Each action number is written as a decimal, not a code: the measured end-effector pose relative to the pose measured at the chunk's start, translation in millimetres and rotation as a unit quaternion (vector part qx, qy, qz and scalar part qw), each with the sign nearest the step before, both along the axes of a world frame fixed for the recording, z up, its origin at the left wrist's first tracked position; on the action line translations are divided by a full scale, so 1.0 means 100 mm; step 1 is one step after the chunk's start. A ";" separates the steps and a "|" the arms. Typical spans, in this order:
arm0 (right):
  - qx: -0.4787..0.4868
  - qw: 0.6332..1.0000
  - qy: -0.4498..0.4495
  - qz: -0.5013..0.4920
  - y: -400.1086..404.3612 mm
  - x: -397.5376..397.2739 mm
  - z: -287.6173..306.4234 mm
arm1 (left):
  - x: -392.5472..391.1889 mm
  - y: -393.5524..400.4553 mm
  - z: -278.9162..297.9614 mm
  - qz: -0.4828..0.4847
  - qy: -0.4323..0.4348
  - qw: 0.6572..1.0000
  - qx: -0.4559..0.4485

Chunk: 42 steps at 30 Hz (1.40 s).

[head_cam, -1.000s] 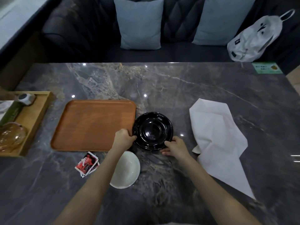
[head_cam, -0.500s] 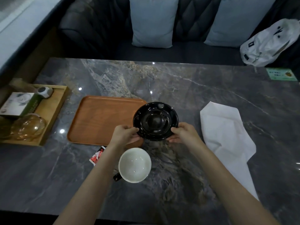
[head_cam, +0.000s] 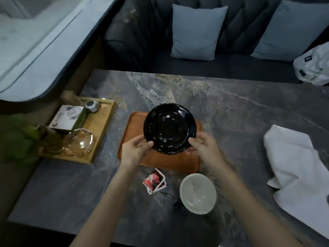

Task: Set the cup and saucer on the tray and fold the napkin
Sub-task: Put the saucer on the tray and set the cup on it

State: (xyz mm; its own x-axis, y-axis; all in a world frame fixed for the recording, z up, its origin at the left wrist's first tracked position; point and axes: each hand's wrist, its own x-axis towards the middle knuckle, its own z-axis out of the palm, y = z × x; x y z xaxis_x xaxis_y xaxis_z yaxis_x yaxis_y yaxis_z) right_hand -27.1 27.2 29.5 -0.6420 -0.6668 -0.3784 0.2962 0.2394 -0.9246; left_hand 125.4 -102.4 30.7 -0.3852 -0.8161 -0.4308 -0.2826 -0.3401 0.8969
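Saucer (head_cam: 169, 128) face-up, over tray (head_cam: 160, 160)

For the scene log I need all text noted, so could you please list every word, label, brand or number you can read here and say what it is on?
No text here can be read.
Box in the light wooden tray: printed picture and a green side, lettering too blurred.
Small packets on the table: red and white print, no words legible.
White bag on the sofa: dark marks, too small to read.
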 end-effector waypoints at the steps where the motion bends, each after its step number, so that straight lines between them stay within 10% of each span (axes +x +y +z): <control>1: -0.001 1.000 -0.004 -0.004 -0.10 0.07 -0.06 | 0.06 -0.08 -0.03 0.006 0.007 1.000 0.012; 27: 0.133 0.988 -0.067 -0.029 -1.09 0.52 -0.91 | 0.41 -0.99 -0.94 0.068 -0.069 0.983 0.154; 36: 0.141 0.987 -0.073 -0.020 -1.09 0.55 -0.90 | 0.43 -0.97 -0.90 -0.015 -0.176 0.984 0.024; 42: 0.244 0.964 -0.001 0.104 -1.04 0.45 -0.77 | 0.40 -0.93 -0.68 -0.129 -0.330 0.919 -0.171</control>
